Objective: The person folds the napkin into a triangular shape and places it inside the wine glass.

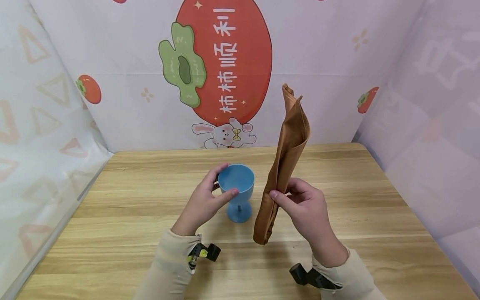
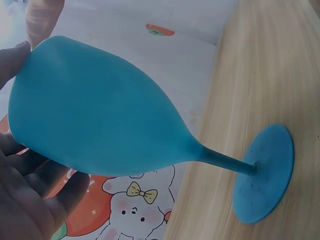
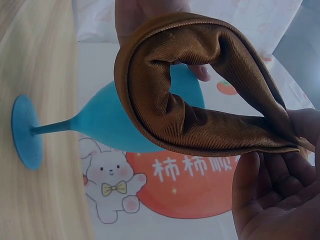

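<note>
A blue plastic goblet (image 1: 245, 192) stands upright on the wooden table, its round foot on the surface. My left hand (image 1: 204, 200) holds its bowl near the rim, thumb on the near side and fingers round the far side. To the right, my right hand (image 1: 309, 210) pinches a brown satin napkin (image 1: 286, 154), folded into a long upright roll. Its lower end hangs beside the goblet, apart from it. From the right wrist, the napkin (image 3: 137, 92) shows a looped, hollow end with gathered folds inside, partly covering the goblet (image 3: 102, 117).
The wooden table (image 1: 123, 216) has a rear edge against a white printed cloth backdrop (image 1: 311, 37) with a large red persimmon and a rabbit. Cloth walls (image 1: 41, 137) rise on both sides. Each wrist wears a small black camera (image 1: 213, 252).
</note>
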The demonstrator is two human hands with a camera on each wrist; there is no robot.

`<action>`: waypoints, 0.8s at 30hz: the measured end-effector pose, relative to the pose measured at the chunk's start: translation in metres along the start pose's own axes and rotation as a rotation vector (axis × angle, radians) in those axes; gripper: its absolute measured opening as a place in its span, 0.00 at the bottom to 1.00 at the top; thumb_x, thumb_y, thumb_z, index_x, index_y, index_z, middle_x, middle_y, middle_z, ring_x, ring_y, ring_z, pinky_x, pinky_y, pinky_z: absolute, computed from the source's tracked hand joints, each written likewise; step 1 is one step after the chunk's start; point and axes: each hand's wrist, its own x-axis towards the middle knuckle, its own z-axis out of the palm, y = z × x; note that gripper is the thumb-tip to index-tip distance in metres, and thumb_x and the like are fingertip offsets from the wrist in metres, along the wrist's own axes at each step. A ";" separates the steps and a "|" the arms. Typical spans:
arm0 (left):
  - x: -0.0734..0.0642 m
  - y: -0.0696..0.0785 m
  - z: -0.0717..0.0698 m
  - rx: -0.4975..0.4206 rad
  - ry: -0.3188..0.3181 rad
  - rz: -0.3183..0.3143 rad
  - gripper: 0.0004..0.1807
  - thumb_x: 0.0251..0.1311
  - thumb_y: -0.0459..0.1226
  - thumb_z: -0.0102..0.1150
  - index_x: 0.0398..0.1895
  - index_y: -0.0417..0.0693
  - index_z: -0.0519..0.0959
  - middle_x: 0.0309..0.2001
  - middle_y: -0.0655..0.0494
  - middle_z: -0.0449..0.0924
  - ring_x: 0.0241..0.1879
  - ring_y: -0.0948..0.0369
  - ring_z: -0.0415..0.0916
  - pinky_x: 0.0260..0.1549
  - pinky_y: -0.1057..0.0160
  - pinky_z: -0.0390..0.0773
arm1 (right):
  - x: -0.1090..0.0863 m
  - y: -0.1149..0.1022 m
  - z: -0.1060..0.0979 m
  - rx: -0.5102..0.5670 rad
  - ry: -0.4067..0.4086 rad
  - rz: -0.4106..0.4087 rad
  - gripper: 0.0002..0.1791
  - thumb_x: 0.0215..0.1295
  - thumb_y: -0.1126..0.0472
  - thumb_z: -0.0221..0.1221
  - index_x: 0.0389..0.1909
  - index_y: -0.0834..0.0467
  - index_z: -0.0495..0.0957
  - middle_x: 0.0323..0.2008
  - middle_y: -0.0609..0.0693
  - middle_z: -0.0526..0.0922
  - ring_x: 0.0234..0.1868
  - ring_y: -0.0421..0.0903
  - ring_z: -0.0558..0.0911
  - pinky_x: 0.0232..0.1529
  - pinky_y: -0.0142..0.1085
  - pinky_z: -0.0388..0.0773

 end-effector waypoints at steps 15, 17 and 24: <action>0.000 0.000 -0.001 0.024 -0.012 0.001 0.40 0.64 0.45 0.67 0.76 0.53 0.60 0.74 0.49 0.62 0.70 0.46 0.64 0.63 0.44 0.69 | 0.000 0.000 0.001 0.005 0.001 0.025 0.10 0.60 0.75 0.66 0.43 0.71 0.82 0.37 0.51 0.87 0.32 0.43 0.85 0.36 0.34 0.83; 0.000 -0.001 -0.001 0.025 -0.012 0.003 0.40 0.64 0.45 0.67 0.76 0.53 0.60 0.74 0.49 0.62 0.70 0.46 0.64 0.63 0.44 0.69 | 0.000 0.000 0.001 0.007 0.001 0.024 0.10 0.60 0.75 0.65 0.43 0.71 0.82 0.37 0.51 0.86 0.32 0.43 0.85 0.36 0.34 0.83; 0.000 0.000 -0.001 0.021 -0.011 -0.005 0.40 0.64 0.46 0.67 0.76 0.54 0.60 0.74 0.49 0.62 0.70 0.46 0.64 0.63 0.43 0.68 | 0.000 0.000 0.001 0.009 0.007 0.018 0.10 0.60 0.75 0.65 0.43 0.71 0.82 0.37 0.51 0.86 0.32 0.43 0.85 0.36 0.34 0.83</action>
